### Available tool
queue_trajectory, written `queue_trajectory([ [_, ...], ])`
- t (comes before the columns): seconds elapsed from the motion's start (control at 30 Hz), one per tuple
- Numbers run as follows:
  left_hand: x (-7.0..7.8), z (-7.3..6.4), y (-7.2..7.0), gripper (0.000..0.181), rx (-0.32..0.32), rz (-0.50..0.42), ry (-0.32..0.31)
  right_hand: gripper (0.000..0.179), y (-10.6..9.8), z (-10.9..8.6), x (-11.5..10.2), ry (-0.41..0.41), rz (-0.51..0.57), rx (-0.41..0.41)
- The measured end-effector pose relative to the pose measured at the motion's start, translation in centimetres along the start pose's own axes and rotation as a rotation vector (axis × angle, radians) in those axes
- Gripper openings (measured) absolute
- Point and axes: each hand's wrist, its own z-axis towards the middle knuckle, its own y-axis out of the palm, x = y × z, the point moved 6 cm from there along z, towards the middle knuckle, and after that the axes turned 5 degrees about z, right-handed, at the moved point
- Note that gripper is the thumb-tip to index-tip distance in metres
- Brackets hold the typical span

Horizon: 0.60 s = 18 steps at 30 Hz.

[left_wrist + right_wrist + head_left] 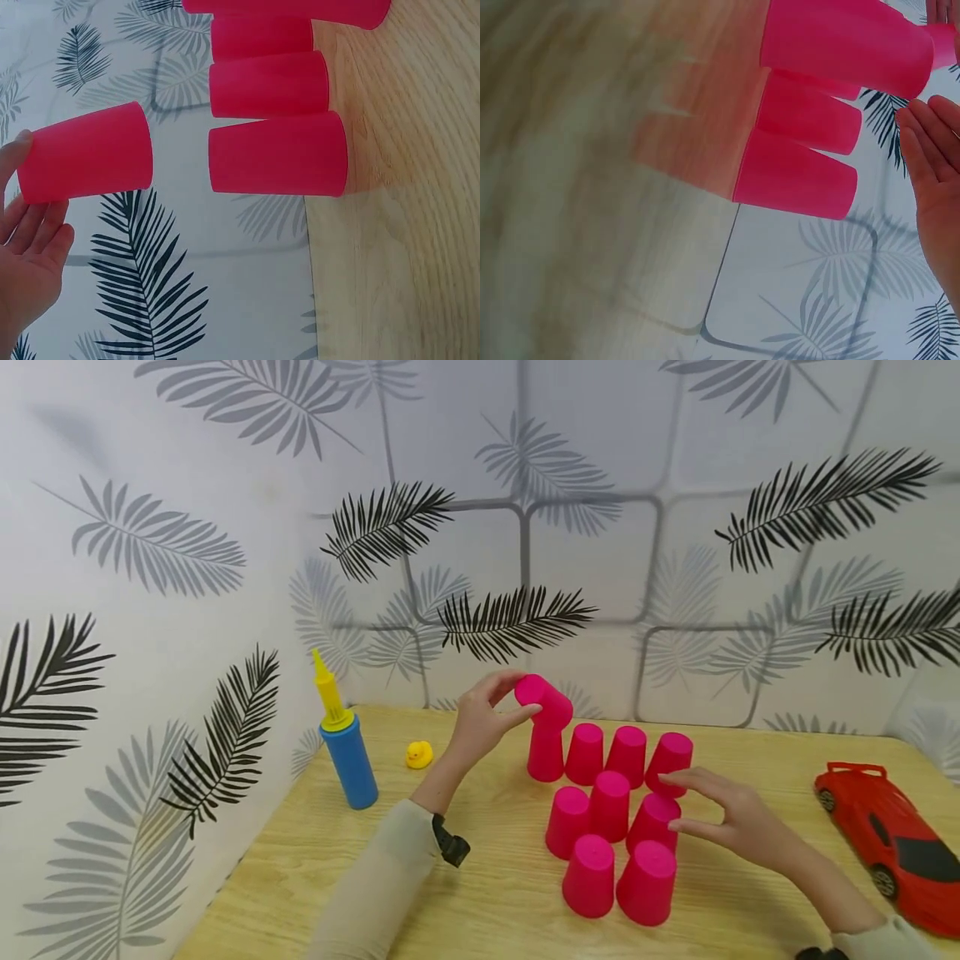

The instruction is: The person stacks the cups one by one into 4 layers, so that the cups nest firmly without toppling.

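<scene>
A pale wall covering printed with grey and black leaves (600,560) is seen behind a light wood-grain surface (498,902). A glossy red toy sports car (892,843) is placed at the right of the surface, and a blue cylindrical pump with a yellow tapered nozzle (351,768) is stood at the far left.

By the left hand (480,714), a smooth pink tapered cup (557,703) is gripped near its closed end, between thumb and fingers, and is held in the air. The right hand (738,818) is held with fingers extended and nothing gripped, beside the right-end back cup (670,752); whether that cup is touched cannot be told.

Nine pink cups are stood mouth-down: four at the back, three before them, two in front. The held cup is positioned just to the right of the left hand and above the left-end back cup (545,758). Its long axis is tilted, its mouth turned toward the surface; in the left wrist view a gap is shown between the two. It is reached far more closely by the left hand than by the right.

Left of the cups, a small yellow toy duck (418,754) is set.
</scene>
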Motion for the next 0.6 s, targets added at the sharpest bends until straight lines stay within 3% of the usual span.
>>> queue_trajectory([
  [0.33,-1.1,1.5,3.0,0.05,-0.055,0.055,-0.02,0.055,1.0,-0.2,0.2,0.006,0.014,-0.085],
  [0.6,-1.4,2.0,4.5,0.05,-0.092,0.08,-0.019,0.053,0.9,-0.3,0.3,-0.026,0.016,-0.084],
])
